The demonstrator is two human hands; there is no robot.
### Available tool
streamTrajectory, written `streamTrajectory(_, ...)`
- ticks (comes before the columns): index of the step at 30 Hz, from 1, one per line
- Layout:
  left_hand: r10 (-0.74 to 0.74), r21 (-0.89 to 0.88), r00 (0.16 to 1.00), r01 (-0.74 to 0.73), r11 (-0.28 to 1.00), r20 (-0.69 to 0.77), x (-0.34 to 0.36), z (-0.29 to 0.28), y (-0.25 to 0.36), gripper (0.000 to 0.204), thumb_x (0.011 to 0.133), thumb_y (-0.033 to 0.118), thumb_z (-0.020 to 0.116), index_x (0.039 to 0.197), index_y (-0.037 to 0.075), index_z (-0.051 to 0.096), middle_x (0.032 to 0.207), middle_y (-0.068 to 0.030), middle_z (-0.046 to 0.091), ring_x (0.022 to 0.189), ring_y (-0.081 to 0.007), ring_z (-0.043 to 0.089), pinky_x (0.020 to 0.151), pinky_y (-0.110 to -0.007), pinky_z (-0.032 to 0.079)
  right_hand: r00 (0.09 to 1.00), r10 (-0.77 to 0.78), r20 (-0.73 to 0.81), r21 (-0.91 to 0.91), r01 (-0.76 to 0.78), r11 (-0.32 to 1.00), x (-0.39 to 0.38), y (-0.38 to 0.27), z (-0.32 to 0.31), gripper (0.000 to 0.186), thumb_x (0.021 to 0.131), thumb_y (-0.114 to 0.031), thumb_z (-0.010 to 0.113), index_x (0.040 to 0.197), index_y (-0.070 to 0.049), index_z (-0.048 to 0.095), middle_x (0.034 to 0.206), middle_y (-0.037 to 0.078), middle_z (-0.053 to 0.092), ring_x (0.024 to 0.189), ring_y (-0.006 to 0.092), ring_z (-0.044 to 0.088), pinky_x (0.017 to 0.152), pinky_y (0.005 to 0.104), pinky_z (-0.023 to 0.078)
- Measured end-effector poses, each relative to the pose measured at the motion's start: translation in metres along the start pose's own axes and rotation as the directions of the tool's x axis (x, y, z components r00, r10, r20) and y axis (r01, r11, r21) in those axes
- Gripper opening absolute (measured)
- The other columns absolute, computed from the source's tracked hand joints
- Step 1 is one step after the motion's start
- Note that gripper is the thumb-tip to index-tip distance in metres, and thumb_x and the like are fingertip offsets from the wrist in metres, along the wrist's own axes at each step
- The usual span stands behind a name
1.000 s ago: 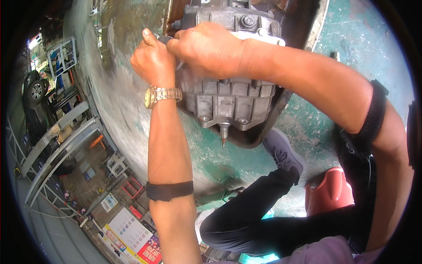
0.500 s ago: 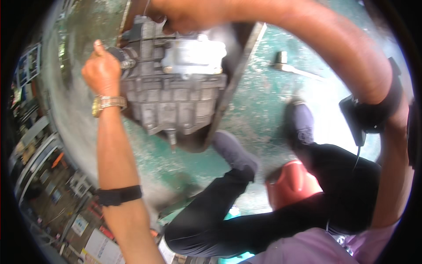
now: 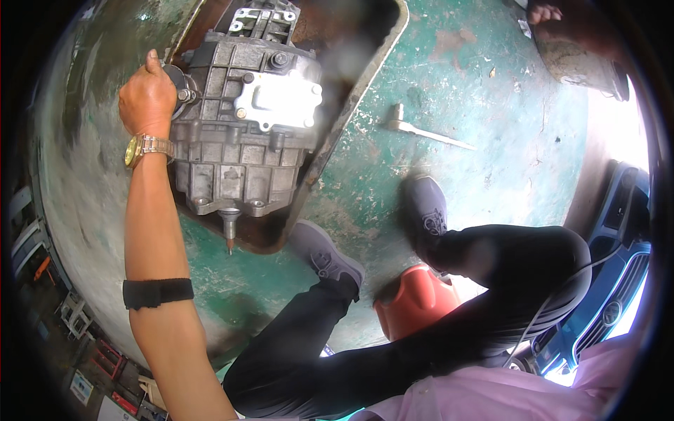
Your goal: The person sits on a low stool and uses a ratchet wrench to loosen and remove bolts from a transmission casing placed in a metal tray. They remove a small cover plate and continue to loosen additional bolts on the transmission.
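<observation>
By the left edge of the brown metal tray (image 3: 386, 52), I seem to have my left hand (image 3: 147, 98) closed on a round black fitting (image 3: 175, 76). Inside, the grey ribbed metal housing (image 3: 239, 151) carries a silver plate (image 3: 281, 102), apparently bolted; what remains, and the grip of my right hand (image 3: 562, 24), I cannot tell.

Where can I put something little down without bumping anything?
There's bare green floor between the ratchet wrench and the brownish object at upper right. A smaller patch lies between the wrench and the right shoe. It's crowded by the left hand, in the tray the gearbox mostly fills, and around the red container.
</observation>
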State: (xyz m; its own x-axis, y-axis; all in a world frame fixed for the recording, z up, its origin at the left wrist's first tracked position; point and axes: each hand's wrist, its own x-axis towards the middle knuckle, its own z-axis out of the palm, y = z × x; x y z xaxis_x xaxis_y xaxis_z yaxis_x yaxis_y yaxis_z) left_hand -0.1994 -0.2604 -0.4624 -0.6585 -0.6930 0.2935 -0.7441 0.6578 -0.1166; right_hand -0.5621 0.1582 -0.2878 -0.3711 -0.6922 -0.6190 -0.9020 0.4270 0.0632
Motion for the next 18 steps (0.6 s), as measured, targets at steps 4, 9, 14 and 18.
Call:
streamTrajectory(4,0.009,-0.062,0.999,-0.011,0.998,-0.037,-0.001,-0.004,0.005,0.059,0.106,0.047,0.038,0.086,0.006,0.076,0.090,-0.0226,0.073,0.087,-0.0462,0.069,0.077,-0.056,0.055,0.993,0.120,0.000,-0.051,-0.120,0.991,-0.020,0.023,0.007,0.011,0.089,-0.007,0.070,0.099,-0.004,0.067,0.091,0.008,0.065,0.087,0.0201,0.064,0.079,0.0337,0.053)
streamTrajectory(9,0.052,-0.081,0.988,-0.064,0.995,-0.145,-0.006,-0.007,0.010,0.055,0.105,0.040,0.045,0.075,0.003,0.073,0.082,-0.0227,0.072,0.076,-0.0459,0.069,0.069,-0.055,0.055,0.969,0.000,-0.247,0.262,0.067,0.963,-0.008,-0.001,0.096,0.009,0.092,-0.010,0.072,0.089,-0.003,0.067,0.079,0.006,0.066,0.075,0.0173,0.064,0.070,0.0335,0.053)
streamTrajectory(14,0.068,-0.054,0.984,-0.078,0.996,-0.165,-0.007,-0.007,0.010,0.050,0.103,0.036,0.049,0.073,0.003,0.072,0.078,-0.0228,0.071,0.073,-0.0453,0.068,0.068,-0.054,0.054,0.972,0.055,-0.228,0.648,0.109,0.754,0.028,-0.080,0.239,0.013,0.085,-0.008,0.069,0.095,-0.001,0.066,0.082,0.015,0.069,0.078,0.0305,0.070,0.071,0.0395,0.053)
streamTrajectory(18,0.129,-0.052,0.977,-0.140,0.989,-0.171,-0.006,-0.009,0.008,0.050,0.104,0.034,0.049,0.072,0.002,0.072,0.076,-0.0233,0.070,0.073,-0.0454,0.067,0.067,-0.054,0.052,0.979,0.082,-0.189,0.619,0.054,0.784,0.051,-0.134,0.313,0.033,0.081,-0.009,0.076,0.111,-0.003,0.064,0.107,0.018,0.065,0.102,0.0379,0.064,0.086,0.0461,0.052)
